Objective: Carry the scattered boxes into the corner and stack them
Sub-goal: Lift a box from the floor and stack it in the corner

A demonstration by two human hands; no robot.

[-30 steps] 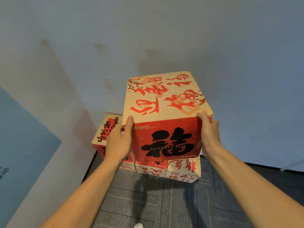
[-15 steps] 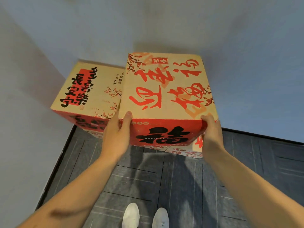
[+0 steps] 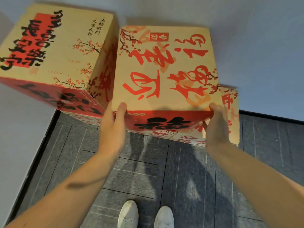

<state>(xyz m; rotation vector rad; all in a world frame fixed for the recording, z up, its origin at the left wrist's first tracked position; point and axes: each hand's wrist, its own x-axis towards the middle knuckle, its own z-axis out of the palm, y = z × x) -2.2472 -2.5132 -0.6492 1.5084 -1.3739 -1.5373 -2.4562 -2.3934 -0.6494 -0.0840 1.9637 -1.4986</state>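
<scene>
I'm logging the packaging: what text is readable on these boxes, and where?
"迎春接福": large red brush script on the held box top.
"迎春": small red label, same top.
"福": black, on its red front; the small line across it is blurred.
"五福临門 大吉大利": on the left box top; the big black script there is unreadable.

A pale gray wall (image 3: pixel 21 132) stands on the left and a blue-gray wall (image 3: pixel 256 51) stands at the back, a thin black strip (image 3: pixel 271 117) runs along the bottom of them, and the dark gray floor (image 3: pixel 144 171) has thin pale lines and soft shadows on it.
</scene>
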